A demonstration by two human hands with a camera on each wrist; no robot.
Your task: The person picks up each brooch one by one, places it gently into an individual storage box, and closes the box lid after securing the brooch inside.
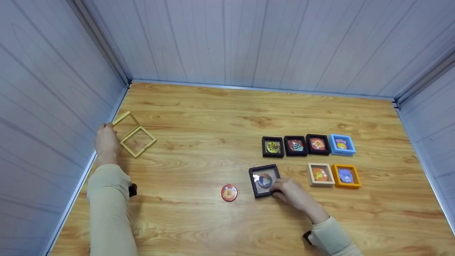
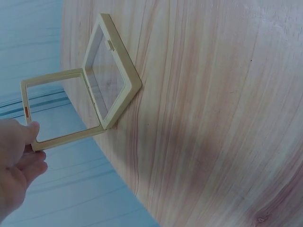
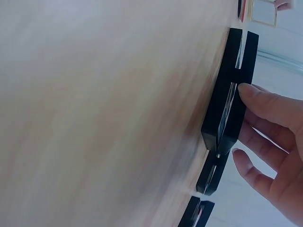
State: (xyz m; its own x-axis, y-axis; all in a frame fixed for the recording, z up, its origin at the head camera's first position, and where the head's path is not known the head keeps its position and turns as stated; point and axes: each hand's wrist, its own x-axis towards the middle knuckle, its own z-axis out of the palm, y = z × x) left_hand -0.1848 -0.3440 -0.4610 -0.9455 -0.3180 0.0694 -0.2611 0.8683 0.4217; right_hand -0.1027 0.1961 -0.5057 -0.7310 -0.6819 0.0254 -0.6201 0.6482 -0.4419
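Observation:
My left hand (image 1: 106, 140) pinches the corner of a raised half of a yellow hinged display frame (image 1: 149, 133); thumb and fingers hold the lid's edge in the left wrist view. The frame's other half (image 2: 124, 54) lies on the table, with a transparent film in it. My right hand (image 1: 293, 193) grips the lower right corner of a black display frame (image 1: 252, 183). A round badge (image 1: 265, 180) shows behind the clear film. Seen side-on in the right wrist view, a narrow gap runs between the frame's two halves, thumb on the upper one (image 3: 236, 118).
Left of the black frame lies a red round badge (image 1: 229, 192). Behind stand more black frames (image 1: 273, 155) and a blue frame (image 1: 342, 153) in a row. A cream frame (image 1: 321, 184) and an orange frame (image 1: 347, 185) sit nearer. Panel walls (image 1: 241, 46) enclose the table.

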